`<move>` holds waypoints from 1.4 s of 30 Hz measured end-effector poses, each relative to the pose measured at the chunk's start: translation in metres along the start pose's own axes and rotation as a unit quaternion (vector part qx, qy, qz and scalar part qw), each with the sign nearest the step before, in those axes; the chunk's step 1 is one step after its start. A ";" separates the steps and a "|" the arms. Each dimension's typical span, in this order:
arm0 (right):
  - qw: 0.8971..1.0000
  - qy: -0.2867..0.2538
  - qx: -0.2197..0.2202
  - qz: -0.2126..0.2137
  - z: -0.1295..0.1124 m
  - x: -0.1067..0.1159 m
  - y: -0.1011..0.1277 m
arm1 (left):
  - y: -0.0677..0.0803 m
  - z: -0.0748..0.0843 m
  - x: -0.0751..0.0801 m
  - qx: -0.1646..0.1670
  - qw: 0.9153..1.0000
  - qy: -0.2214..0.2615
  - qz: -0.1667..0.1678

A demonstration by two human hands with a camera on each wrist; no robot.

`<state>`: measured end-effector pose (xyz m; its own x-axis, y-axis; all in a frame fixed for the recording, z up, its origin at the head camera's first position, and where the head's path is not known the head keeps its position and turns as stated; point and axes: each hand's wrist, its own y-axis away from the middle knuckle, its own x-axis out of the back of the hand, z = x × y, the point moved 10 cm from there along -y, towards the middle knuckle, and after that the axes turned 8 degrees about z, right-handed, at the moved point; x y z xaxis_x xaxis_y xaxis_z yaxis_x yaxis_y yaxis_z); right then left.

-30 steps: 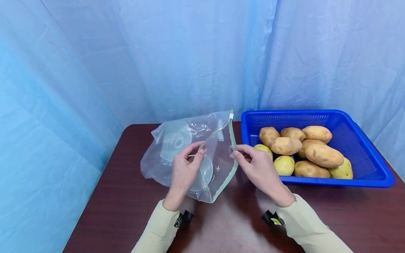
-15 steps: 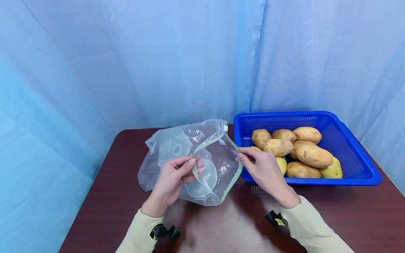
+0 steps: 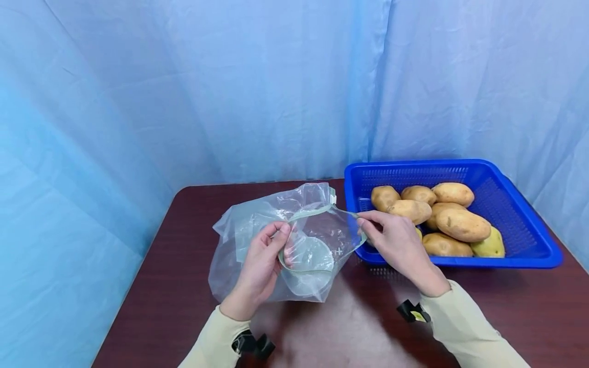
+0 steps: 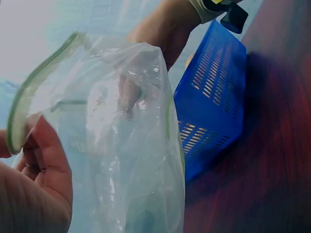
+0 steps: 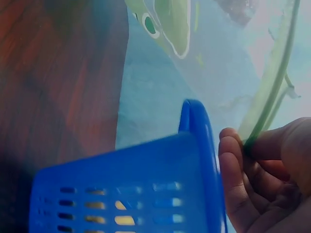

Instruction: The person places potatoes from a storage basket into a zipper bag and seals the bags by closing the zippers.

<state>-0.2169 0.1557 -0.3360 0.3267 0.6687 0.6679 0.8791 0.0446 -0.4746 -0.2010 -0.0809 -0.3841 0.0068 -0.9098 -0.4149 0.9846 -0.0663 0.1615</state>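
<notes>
no readable words or numbers; only a small white plus sign, on clear plastic bag [image 3: 276, 240]

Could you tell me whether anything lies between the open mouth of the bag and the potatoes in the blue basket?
Only the basket's near wall. The bag, held by both the left hand and right hand, sits right beside the potatoes.

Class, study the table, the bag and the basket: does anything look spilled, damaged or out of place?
Nothing stands out. Both hands, left hand and right hand, hold the clear green-edged zip bag open; the potatoes all lie inside the blue plastic basket.
</notes>
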 end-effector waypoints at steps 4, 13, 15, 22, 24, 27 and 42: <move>1.000 0.012 0.006 -0.005 0.002 0.004 -0.001 | -0.003 -0.001 -0.001 0.022 0.999 0.034 0.010; 0.999 0.009 0.026 -0.020 -0.003 -0.003 0.005 | -0.005 -0.024 -0.021 0.069 0.993 0.095 -0.021; 1.000 0.002 0.018 -0.020 -0.001 0.000 0.007 | -0.006 -0.028 -0.022 0.069 0.992 0.108 -0.016; 0.999 0.010 0.027 0.014 0.012 0.033 0.014 | -0.006 -0.032 -0.025 0.066 0.988 0.139 -0.013; 0.999 0.020 0.029 0.030 0.020 0.047 0.016 | -0.006 -0.032 -0.025 0.065 0.988 0.141 -0.010; 0.998 0.037 0.027 0.052 0.033 0.068 0.017 | -0.006 -0.032 -0.023 0.063 0.987 0.147 -0.003; 0.997 0.060 0.011 0.055 0.111 0.124 0.018 | 0.006 -0.026 -0.022 0.050 0.988 0.145 0.018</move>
<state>-0.1988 0.3217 -0.3256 0.4617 0.5767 0.6740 0.8278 -0.0071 -0.5609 -0.1904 -0.0507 -0.3971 0.1056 -0.7570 -0.6448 0.9607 -0.0897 0.2626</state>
